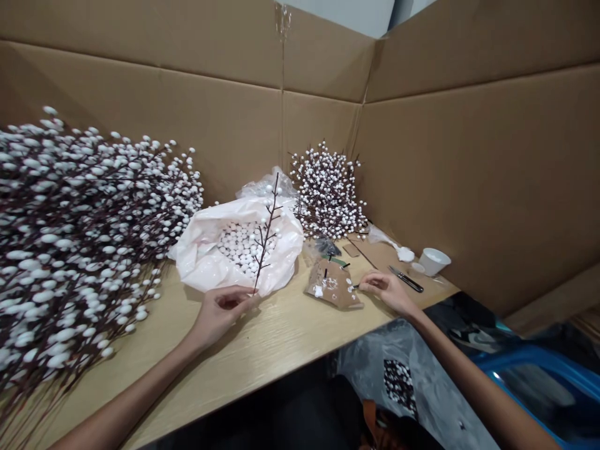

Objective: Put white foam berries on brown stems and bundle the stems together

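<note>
My left hand [225,312] pinches the lower end of a bare brown artificial twig [266,240], held upright with short side stubs. Behind the twig lies an open white plastic bag [197,269] filled with white berry-like beads [241,247]. My right hand [384,290] has its fingers closed on a small dark stick [357,286] at the right side of a brown cardboard block [338,290]. White dabs and several short black sticks show on that block. Whether the stick touches the block I cannot tell.
A large heap of white-berried branches [94,206] covers the left, with a smaller bunch [328,187] at the back. A black-handled knife [407,279] and a white cup [434,261] stand right. Cardboard walls [469,162] enclose the table [262,337]; a clear bag [370,362] lies below its edge.
</note>
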Demonstrator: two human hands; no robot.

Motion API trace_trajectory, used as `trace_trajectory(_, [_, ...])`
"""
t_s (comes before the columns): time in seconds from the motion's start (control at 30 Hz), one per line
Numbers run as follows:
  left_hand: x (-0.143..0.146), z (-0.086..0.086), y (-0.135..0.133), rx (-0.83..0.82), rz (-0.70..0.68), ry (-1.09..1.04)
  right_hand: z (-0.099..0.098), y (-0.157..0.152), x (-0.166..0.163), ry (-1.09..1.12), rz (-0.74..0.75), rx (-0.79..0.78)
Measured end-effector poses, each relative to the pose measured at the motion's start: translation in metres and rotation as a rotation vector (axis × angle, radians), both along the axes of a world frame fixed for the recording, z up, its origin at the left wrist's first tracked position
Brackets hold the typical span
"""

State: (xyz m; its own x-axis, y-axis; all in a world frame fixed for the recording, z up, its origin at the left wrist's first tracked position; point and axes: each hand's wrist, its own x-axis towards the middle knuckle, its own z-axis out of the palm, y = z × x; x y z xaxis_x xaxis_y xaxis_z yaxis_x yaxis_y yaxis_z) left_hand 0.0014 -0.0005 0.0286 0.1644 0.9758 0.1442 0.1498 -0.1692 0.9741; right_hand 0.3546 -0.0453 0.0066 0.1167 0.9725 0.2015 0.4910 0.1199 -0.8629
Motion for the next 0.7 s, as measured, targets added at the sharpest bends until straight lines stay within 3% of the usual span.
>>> trace_trajectory(0.33, [-0.001, 0.001, -0.001, 0.014, -0.013, 0.009, -0.002, 0.000, 0.001, -0.082, 0.036, 0.022])
trace_trajectory(0.47, [-0.001, 0.002, -0.002, -0.007, -0.008, -0.034, 0.009, -0.001, -0.003, -0.010, -0.061, 0.008])
trace_trajectory(0.57, [-0.001, 0.004, -0.003, -0.036, -0.009, -0.073, 0.025, -0.003, -0.023, 0.022, -0.071, 0.086])
trace_trajectory(0.7, [-0.002, 0.006, -0.005, -0.093, -0.032, -0.131, 0.050, 0.000, -0.081, 0.051, 0.137, 0.112])
